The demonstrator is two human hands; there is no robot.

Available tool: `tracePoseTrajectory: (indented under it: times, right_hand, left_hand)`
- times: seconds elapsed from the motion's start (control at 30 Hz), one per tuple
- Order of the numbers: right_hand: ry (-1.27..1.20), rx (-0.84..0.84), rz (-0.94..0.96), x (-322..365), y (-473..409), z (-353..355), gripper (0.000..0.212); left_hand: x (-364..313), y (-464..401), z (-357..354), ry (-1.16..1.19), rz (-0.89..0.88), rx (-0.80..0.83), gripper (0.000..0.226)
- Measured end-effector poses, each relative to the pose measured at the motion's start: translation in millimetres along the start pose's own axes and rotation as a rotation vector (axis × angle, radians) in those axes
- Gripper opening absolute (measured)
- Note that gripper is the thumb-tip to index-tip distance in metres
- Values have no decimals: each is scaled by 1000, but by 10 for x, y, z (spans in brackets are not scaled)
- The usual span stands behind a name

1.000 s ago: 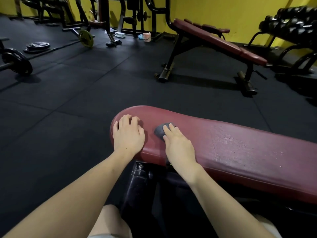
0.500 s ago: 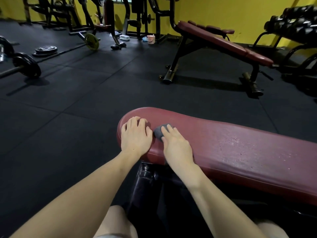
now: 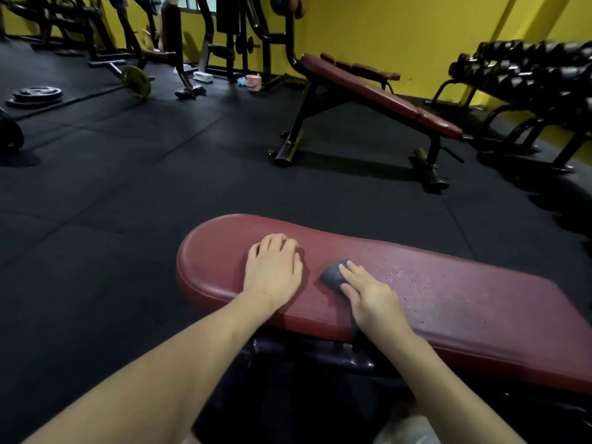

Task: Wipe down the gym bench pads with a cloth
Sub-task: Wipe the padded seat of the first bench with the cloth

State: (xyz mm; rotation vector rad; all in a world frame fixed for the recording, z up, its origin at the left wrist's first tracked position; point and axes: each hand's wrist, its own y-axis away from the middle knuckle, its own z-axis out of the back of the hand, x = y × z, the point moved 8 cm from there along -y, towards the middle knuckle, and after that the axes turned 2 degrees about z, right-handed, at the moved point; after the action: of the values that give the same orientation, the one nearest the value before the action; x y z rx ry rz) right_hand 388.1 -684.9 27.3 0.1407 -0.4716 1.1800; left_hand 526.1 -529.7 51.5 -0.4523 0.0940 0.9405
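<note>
A long dark red bench pad (image 3: 448,293) runs from the middle to the right edge, its rounded end pointing left. My left hand (image 3: 274,270) rests flat on that pad near the rounded end, fingers together. A small dark grey cloth (image 3: 333,275) lies bunched on the pad just to the right of it. My right hand (image 3: 368,294) presses down on the cloth with straight fingers, covering its near half. The pad's surface right of the cloth looks speckled.
A second red incline bench (image 3: 378,97) stands beyond on the black rubber floor (image 3: 112,193). A dumbbell rack (image 3: 528,75) fills the far right. Weight plates (image 3: 35,94), a barbell with a yellow plate (image 3: 136,81) and machines line the back left by the yellow wall.
My right hand and the cloth have slid right along the pad, away from the rounded end. My left hand has also shifted right from the pad's tip. The view has moved left.
</note>
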Motion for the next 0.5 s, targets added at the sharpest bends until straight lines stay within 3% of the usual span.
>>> tracePoseTrajectory:
  times: [0.27,0.5]
  right_hand:
    - [32,-22,-115,-408,-1240,115,42]
    - [-40,11,168,-259,-42,158,45]
  left_hand:
    - [-189,7,-181,-61,-76,60,45]
    - [-205,33,-247,-64,-82,106,53]
